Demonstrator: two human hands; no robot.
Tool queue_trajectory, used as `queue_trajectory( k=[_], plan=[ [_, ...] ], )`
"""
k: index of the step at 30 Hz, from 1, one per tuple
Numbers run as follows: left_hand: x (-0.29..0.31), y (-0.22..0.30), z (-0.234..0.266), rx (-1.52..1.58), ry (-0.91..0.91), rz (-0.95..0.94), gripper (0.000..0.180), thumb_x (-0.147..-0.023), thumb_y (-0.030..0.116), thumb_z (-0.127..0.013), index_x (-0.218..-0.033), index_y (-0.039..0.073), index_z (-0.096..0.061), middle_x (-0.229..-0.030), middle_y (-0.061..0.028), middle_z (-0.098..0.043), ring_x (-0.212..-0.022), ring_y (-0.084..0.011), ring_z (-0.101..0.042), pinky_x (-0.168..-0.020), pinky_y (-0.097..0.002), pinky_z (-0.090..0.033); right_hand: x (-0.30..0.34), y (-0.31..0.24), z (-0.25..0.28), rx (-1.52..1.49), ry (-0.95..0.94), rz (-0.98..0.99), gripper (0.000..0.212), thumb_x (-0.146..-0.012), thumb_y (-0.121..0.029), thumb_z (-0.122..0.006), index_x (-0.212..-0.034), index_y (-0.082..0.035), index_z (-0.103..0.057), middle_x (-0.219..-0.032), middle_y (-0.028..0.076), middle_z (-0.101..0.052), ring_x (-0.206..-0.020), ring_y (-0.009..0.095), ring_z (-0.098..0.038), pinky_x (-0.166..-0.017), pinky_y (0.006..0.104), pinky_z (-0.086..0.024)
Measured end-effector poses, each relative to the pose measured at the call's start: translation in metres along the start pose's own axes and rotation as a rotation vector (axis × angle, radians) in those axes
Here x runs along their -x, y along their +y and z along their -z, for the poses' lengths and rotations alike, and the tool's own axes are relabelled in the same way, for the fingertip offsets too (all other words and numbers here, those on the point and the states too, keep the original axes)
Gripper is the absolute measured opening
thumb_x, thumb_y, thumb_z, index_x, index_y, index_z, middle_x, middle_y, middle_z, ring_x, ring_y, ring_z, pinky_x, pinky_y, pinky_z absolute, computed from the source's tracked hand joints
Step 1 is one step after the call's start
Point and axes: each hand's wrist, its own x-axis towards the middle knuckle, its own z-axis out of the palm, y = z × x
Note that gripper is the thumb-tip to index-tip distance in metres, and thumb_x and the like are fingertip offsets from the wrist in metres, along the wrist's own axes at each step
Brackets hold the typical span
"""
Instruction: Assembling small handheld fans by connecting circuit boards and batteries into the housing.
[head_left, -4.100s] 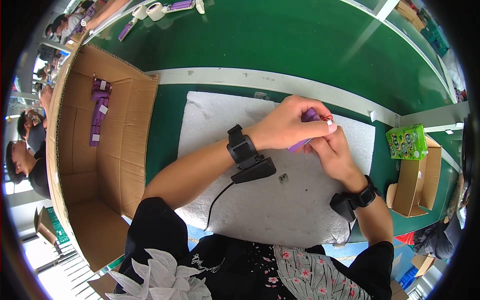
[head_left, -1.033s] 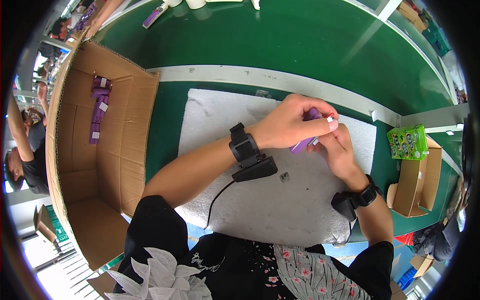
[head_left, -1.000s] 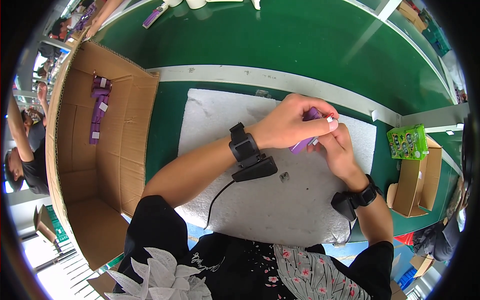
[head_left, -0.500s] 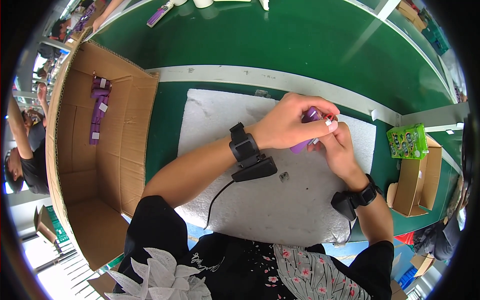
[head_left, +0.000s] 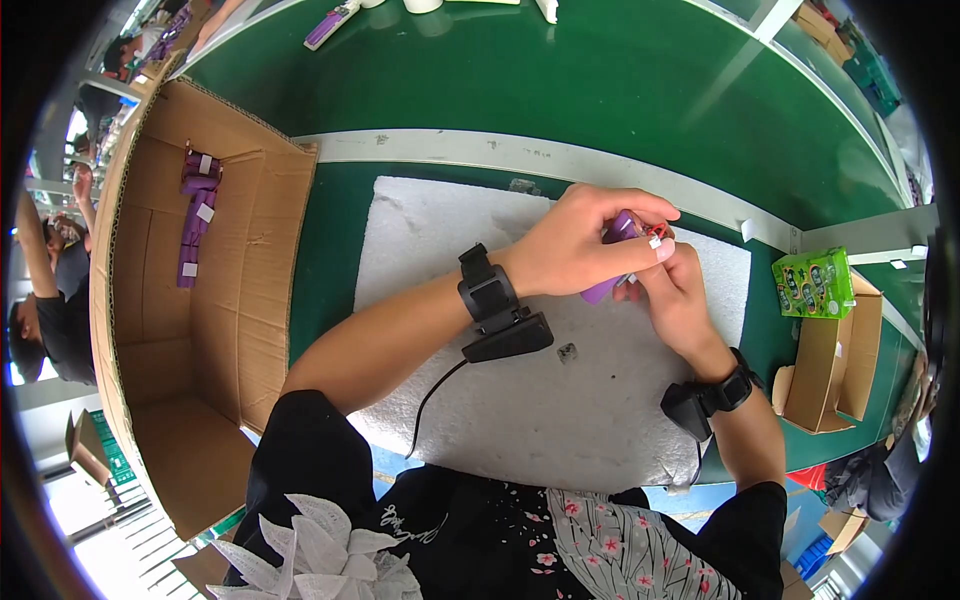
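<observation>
My left hand point(head_left: 572, 240) is closed round a purple battery pack point(head_left: 622, 228) with thin red wires at its far end. My right hand point(head_left: 682, 295) meets it from the right, fingers bent at the wires and the near side of the pack. A small white tag point(head_left: 655, 242) shows beside the left thumb. Fingers partly cover the pack, so its full shape is hidden. Both hands are over a white foam sheet point(head_left: 450, 400) on the green table.
To the left stands a deep cardboard box point(head_left: 240, 290) with several purple battery packs point(head_left: 195, 225) inside. At the right are a green packet point(head_left: 815, 283) and a small open carton point(head_left: 815, 375). Beyond a pale rail point(head_left: 430, 147) lies a green surface point(head_left: 600, 80) bearing a purple-and-white item point(head_left: 328, 27).
The purple-and-white item and the white things at the far edge have slid slightly to the right. My hands keep nearly the same place and hold on the battery pack.
</observation>
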Motion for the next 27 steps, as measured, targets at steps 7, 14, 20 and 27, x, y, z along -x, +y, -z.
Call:
queue_trajectory(
  k=[7, 14, 20, 27],
  plan=[
    [-0.0046, -0.0029, -0.0048, -0.020, 0.101, -0.102, 0.038, -0.086, 0.022, -0.066, -0.115, -0.001, -0.060, -0.087, -0.0137, -0.069, -0.062, -0.0141, -0.065, -0.058, -0.0281, -0.052, 0.0008, 0.0051, 0.0018, 0.043, 0.047, -0.043, 0.030, -0.101, -0.027, -0.047, -0.093, -0.001, -0.060, -0.077, 0.003, -0.062, -0.065, 0.009, -0.058, -0.055, 0.0217, -0.043],
    [-0.0025, -0.0037, -0.0006, -0.117, 0.037, -0.053, 0.038, -0.092, 0.022, -0.062, -0.126, 0.007, -0.055, -0.099, -0.0080, -0.067, -0.075, -0.0113, -0.062, -0.065, -0.0258, -0.052, -0.0003, 0.0046, 0.0019, 0.066, 0.064, -0.035, 0.031, -0.101, -0.025, -0.045, -0.090, -0.001, -0.060, -0.073, 0.003, -0.061, -0.062, 0.008, -0.055, -0.055, 0.0218, -0.043],
    [-0.0025, -0.0011, -0.0017, -0.068, 0.055, -0.034, 0.039, -0.092, 0.023, -0.063, -0.127, 0.006, -0.054, -0.097, -0.0064, -0.067, -0.072, -0.0099, -0.061, -0.064, -0.0255, -0.051, -0.0010, 0.0036, 0.0012, 0.057, 0.087, -0.031, 0.032, -0.102, -0.024, -0.043, -0.089, -0.001, -0.060, -0.072, 0.004, -0.060, -0.061, 0.008, -0.054, -0.055, 0.0220, -0.043],
    [-0.0025, 0.0024, -0.0004, -0.064, 0.023, 0.031, 0.041, -0.092, 0.023, -0.064, -0.127, 0.005, -0.053, -0.094, -0.0051, -0.066, -0.069, -0.0087, -0.059, -0.062, -0.0248, -0.050, -0.0014, 0.0022, 0.0002, 0.066, 0.106, -0.016, 0.032, -0.102, -0.023, -0.043, -0.086, -0.001, -0.059, -0.070, 0.004, -0.060, -0.060, 0.008, -0.054, -0.054, 0.0219, -0.042]
  ],
)
